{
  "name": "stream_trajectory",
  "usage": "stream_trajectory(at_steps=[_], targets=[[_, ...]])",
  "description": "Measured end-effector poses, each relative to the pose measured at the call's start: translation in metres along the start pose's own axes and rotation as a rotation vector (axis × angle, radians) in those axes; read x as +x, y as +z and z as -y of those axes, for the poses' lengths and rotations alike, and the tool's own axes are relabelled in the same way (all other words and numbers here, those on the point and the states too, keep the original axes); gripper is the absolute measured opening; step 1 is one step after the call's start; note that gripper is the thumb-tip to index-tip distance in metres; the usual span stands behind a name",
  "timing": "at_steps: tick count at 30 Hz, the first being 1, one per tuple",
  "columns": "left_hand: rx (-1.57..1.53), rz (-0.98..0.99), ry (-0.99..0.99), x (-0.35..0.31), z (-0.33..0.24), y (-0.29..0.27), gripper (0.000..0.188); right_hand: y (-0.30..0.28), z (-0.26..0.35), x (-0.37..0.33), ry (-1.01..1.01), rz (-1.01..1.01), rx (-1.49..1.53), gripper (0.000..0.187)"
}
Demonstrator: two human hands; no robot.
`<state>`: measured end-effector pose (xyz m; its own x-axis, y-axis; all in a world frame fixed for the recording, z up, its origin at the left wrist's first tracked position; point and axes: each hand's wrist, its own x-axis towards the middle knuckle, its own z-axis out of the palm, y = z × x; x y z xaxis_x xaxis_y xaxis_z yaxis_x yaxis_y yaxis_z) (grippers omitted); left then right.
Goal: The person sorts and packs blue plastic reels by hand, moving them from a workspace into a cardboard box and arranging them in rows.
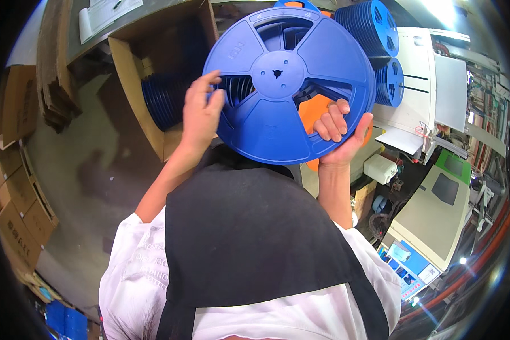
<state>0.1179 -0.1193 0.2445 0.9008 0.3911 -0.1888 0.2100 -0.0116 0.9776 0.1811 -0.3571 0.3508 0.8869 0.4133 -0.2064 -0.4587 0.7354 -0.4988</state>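
Note:
A large blue plastic reel [266,133] is held up in front of my chest, its flat face with wedge-shaped windows toward me. My right hand [340,133] grips its lower right rim, fingers curled through a window and thumb outside. At the left rim, my left hand [201,110] is raised with its fingers apart, close to the reel; whether it touches is unclear. Ridged blue edges and an orange piece [313,113] show through the windows. I cannot tell if more reels are held behind this one.
Left of the reel, an open cardboard box [131,93] holds several blue reels [163,102]. Stacked blue reels [374,28] stand at the upper right beside a white machine [416,79]. Flat-folded cartons [22,226] line the far left. A beige machine [428,209] stands at right.

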Motion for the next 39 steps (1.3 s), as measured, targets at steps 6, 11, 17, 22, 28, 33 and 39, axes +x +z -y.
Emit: stream_trajectory(at_steps=[6, 11, 17, 22, 28, 33, 39], targets=[[-0.042, 0.417, -0.209, -0.007, -0.018, 0.036, 0.076, 0.035, -0.054, -0.001, 0.060, -0.056, -0.611, 0.068], [-0.861, 0.341, -0.319, 0.000, -0.003, 0.016, 0.060, 0.055, -0.052, 0.000, 0.224, -0.156, -0.657, 0.053], [-1.424, 0.231, -0.302, 0.001, -0.019, -0.057, 0.062, 0.017, -0.022, 0.014, 0.091, -0.500, -0.421, 0.048], [-1.490, 0.232, -0.228, -0.008, 0.005, -0.083, 0.068, 0.014, -0.011, 0.019, -0.050, -0.666, -0.375, 0.036], [-1.648, 0.186, -0.348, -0.011, 0.021, -0.079, 0.069, -0.009, 0.016, 0.016, 0.040, -0.614, -0.561, 0.037], [-1.663, 0.283, -0.353, -0.010, 0.030, -0.078, 0.076, -0.022, 0.020, -0.001, 0.066, -0.579, -0.923, 0.035], [-1.604, 0.237, -0.343, -0.005, 0.029, -0.072, 0.073, -0.029, 0.014, -0.002, -0.011, -0.672, -0.585, 0.046]])
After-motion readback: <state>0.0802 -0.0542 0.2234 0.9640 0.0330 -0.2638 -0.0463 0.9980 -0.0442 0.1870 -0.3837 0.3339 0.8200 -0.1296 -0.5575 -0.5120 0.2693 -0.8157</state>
